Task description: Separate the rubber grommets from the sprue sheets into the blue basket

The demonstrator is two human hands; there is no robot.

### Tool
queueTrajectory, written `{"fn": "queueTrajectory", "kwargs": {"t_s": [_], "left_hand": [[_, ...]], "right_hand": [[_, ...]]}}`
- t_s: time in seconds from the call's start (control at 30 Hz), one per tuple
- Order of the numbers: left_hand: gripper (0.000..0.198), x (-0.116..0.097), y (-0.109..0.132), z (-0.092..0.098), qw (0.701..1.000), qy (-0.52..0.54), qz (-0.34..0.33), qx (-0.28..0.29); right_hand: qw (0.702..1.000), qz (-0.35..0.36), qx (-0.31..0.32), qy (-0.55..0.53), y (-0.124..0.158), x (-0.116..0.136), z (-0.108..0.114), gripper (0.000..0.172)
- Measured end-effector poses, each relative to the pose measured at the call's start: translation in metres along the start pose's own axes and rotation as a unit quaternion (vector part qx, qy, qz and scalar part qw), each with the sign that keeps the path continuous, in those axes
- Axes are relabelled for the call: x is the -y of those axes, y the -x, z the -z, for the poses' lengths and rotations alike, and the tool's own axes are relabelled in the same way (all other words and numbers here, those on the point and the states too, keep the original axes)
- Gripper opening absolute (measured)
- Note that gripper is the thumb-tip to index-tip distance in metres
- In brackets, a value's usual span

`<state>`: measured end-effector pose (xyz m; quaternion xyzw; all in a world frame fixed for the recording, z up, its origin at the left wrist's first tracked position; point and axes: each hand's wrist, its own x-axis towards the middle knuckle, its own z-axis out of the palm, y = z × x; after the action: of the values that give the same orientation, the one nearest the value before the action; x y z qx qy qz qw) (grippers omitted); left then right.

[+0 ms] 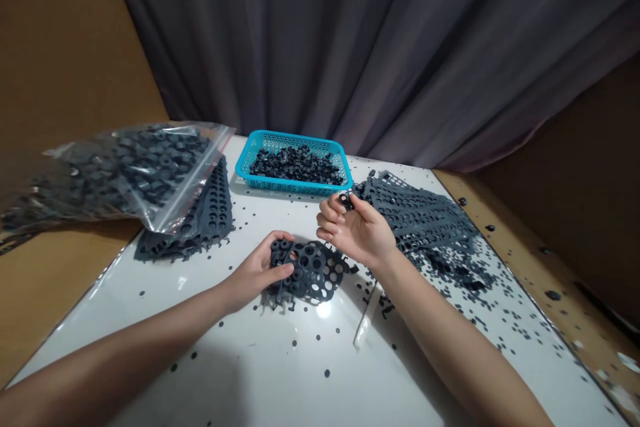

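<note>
My left hand (pixel 265 267) grips a dark rubber sheet (pixel 313 270) by its left end, thumb on top. Ring-shaped pieces sit in the sheet's left part, while open holes show toward its right end. Raised to the right of the sheet, my right hand (pixel 357 227) pinches a small black ring (pixel 345 199) between thumb and fingers. Behind the hands stands a turquoise plastic basket (pixel 295 190) holding many small black pieces.
A clear zip bag (pixel 150 167) full of dark pieces lies on stacked sheets (pixel 215 203) at left. Punched sheets (pixel 420 207) pile up at right, with scraps scattered around. A white stick-like object (pixel 367 317) lies on the white table (pixel 280 373). A curtain (pixel 320 40) hangs behind.
</note>
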<state>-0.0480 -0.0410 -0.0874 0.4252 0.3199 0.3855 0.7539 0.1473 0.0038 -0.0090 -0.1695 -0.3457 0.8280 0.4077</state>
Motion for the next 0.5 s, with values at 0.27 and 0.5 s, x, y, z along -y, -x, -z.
{"fn": "queueTrajectory", "kwargs": {"t_s": [0.27, 0.5], "left_hand": [[0.039, -0.001, 0.0, -0.001, 1.0, 0.026, 0.001, -0.005], [0.041, -0.003, 0.001, -0.002, 1.0, 0.018, 0.008, 0.0]], "right_hand": [[0.998, -0.007, -0.042, 0.053, -0.005, -0.004, -0.01, 0.029], [0.994, -0.014, -0.073, 0.082, -0.011, -0.008, -0.013, 0.022]]}}
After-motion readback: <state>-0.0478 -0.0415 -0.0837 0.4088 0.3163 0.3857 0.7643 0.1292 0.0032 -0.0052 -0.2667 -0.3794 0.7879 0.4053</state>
